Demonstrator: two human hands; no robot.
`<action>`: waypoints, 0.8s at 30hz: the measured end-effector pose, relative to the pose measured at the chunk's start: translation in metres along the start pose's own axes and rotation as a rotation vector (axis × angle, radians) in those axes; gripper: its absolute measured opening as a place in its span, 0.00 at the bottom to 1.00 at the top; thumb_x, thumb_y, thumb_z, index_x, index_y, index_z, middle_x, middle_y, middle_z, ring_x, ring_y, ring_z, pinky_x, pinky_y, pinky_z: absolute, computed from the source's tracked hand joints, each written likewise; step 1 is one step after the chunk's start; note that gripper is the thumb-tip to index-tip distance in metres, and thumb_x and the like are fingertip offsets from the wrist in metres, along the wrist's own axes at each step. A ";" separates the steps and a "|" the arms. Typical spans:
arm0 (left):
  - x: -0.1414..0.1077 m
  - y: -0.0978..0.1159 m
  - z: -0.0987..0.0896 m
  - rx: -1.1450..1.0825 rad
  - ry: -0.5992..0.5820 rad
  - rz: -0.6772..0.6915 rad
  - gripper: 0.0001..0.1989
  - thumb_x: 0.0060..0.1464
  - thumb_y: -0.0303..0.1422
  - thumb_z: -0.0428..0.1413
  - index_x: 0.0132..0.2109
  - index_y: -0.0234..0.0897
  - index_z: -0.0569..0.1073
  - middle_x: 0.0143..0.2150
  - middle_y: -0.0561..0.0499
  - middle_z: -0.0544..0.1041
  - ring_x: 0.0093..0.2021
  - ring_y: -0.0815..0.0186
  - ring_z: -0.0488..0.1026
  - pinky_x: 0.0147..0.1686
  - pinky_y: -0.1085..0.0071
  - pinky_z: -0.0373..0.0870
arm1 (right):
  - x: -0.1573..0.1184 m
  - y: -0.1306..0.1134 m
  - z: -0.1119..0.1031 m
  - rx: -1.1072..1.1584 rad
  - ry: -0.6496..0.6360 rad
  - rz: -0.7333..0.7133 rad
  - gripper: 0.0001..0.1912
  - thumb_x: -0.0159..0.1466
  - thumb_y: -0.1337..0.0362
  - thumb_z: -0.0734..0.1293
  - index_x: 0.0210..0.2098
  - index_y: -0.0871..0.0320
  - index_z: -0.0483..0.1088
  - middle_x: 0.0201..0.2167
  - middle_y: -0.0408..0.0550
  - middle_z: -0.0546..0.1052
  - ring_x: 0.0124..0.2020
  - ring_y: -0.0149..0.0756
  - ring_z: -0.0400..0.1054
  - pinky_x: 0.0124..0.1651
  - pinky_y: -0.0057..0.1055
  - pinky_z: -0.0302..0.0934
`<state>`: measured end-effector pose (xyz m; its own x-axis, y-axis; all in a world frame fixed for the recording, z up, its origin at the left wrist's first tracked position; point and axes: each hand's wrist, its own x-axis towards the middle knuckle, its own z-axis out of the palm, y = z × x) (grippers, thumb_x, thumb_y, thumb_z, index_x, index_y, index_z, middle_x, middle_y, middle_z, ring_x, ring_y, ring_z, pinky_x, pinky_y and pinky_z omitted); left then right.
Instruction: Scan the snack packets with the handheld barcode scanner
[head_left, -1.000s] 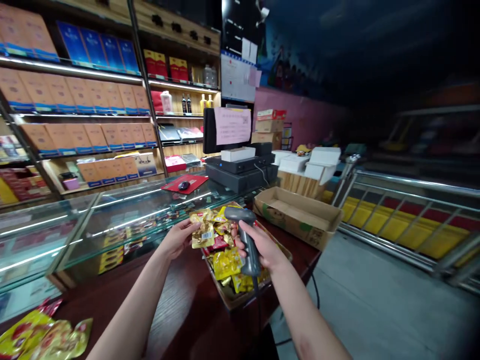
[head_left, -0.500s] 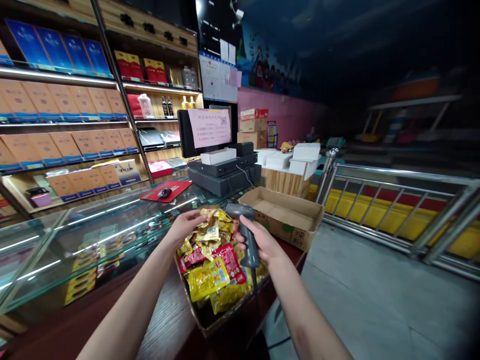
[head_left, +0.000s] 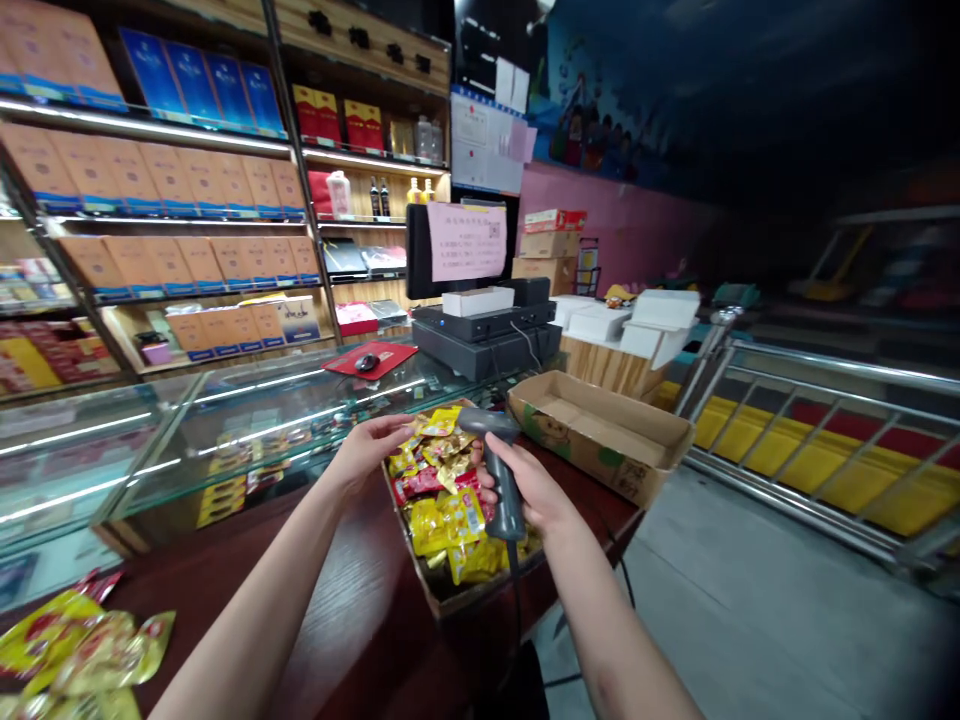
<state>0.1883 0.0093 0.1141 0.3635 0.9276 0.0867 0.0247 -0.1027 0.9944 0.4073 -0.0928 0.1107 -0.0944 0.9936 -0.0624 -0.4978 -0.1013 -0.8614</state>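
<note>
Since half a second ago the left hand [head_left: 369, 447] is no longer lifting the gold packet it was pinching; it is now hovering at the left edge of the tray [head_left: 450, 597], fingers loosely spread, holding nothing, fingertips at the top packets [head_left: 439, 490]. The right hand [head_left: 529, 490] is still clamping the scanner [head_left: 499, 470] by its grip, head pointing left over the pile, cable hanging down off the counter edge. Scanner is sitting just above the tray's right side, much as before. Camera is panning back left, so loose packets [head_left: 82, 650] are showing again at bottom left.

Surface, left to right: those loose packets are lying on the dark wood counter [head_left: 360, 620]; glass display case [head_left: 225, 430] is running behind it; tray of red and yellow packets is sitting at the counter's near right corner; empty cardboard box [head_left: 600, 430] is sitting just right of the tray, apart from it.

Room: shelves [head_left: 165, 200] of boxed goods are lining the left wall; mouse on a red pad [head_left: 369, 360], then monitor [head_left: 457, 250] with a pink notice above the till; white boxes [head_left: 645, 320]; steel railing [head_left: 825, 420] at right.
</note>
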 end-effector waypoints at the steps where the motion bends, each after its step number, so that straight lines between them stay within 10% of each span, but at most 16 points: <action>1: -0.011 -0.004 -0.011 -0.005 0.016 0.000 0.27 0.40 0.44 0.65 0.48 0.37 0.77 0.43 0.45 0.79 0.41 0.62 0.74 0.41 0.69 0.68 | 0.001 0.007 0.009 0.001 -0.010 0.009 0.14 0.57 0.54 0.69 0.33 0.59 0.67 0.20 0.41 0.69 0.16 0.25 0.60 0.17 0.22 0.57; 15: -0.198 -0.069 -0.224 0.298 0.659 -0.066 0.26 0.43 0.45 0.61 0.48 0.36 0.76 0.40 0.46 0.79 0.40 0.60 0.74 0.42 0.69 0.67 | 0.009 0.135 0.150 -0.039 -0.291 0.257 0.14 0.57 0.55 0.70 0.34 0.60 0.68 0.29 0.43 0.71 0.20 0.24 0.60 0.16 0.23 0.57; 20: -0.229 -0.101 -0.281 0.965 0.932 -0.150 0.19 0.52 0.46 0.54 0.47 0.43 0.77 0.50 0.46 0.75 0.54 0.52 0.67 0.55 0.58 0.58 | 0.005 0.156 0.181 -0.067 -0.305 0.314 0.16 0.56 0.55 0.71 0.34 0.61 0.68 0.28 0.42 0.70 0.19 0.23 0.60 0.16 0.22 0.58; 24: -0.229 -0.129 -0.300 1.148 0.821 -0.358 0.26 0.51 0.52 0.52 0.51 0.45 0.75 0.59 0.44 0.68 0.58 0.48 0.63 0.54 0.55 0.58 | 0.003 0.165 0.186 -0.077 -0.313 0.303 0.17 0.56 0.53 0.70 0.34 0.61 0.68 0.28 0.42 0.70 0.19 0.23 0.61 0.16 0.22 0.58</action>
<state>-0.1781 -0.0823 -0.0155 -0.4367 0.8641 0.2502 0.8565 0.3143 0.4093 0.1645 -0.1163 0.0619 -0.4887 0.8552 -0.1726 -0.3427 -0.3701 -0.8635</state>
